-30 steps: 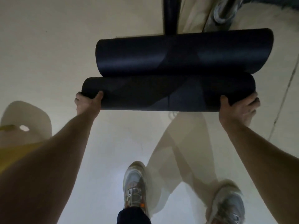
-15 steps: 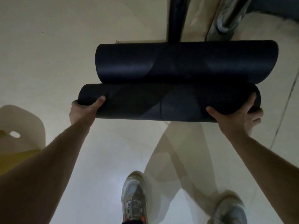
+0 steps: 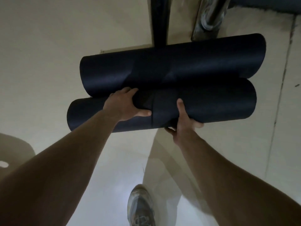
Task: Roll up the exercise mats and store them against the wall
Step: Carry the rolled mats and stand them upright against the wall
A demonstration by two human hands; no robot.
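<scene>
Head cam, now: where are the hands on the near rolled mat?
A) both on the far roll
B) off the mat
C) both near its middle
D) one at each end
C: the left hand lies on top and the right hand grips from below, both near the middle of the near rolled mat.

Two rolled mats lie side by side and touching, lengthwise left to right: the near roll (image 3: 203,103) closer to the person, the far roll (image 3: 179,64) just behind it and shifted a little to the right. The left hand (image 3: 128,106) rests on top of the near roll left of its middle, and the right hand (image 3: 184,121) grips its near edge just right of the middle, fingers underneath. Behind the far roll a dark post (image 3: 160,20) and, to its right, what may be a metal pipe (image 3: 210,17) rise from the floor (image 3: 40,46), while one shoe (image 3: 140,207) stands on the floor below the hands.
</scene>
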